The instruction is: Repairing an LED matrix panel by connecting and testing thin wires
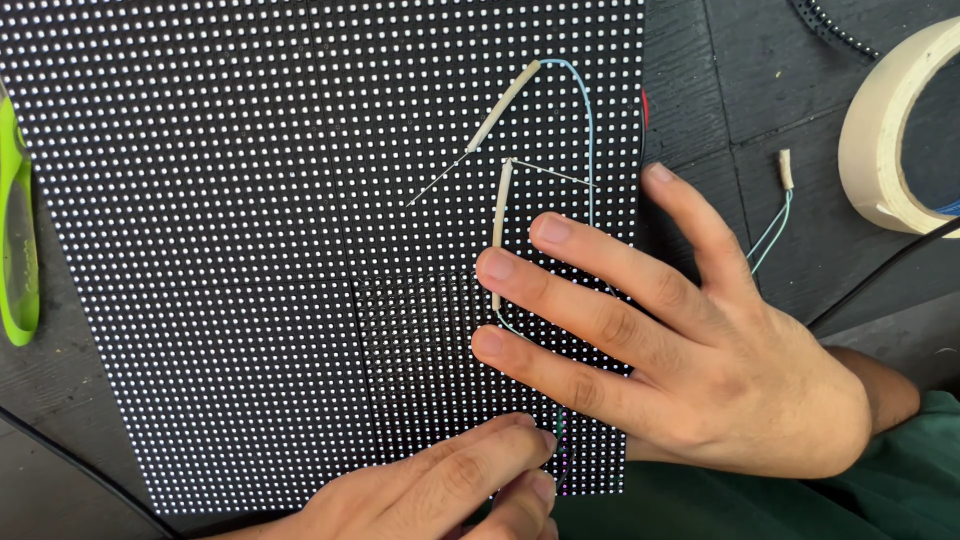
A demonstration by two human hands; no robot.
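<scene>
Here, right hand [700,350] flat, fingers spread on the dotted panel [250,200] near its right edge; left hand [450,480] fingers pinched at the bottom edge.

A flat rectangular black display panel studded with rows of small white dots [250,200] lies on the dark tabletop [740,80] before me, filling the left and centre.
</scene>
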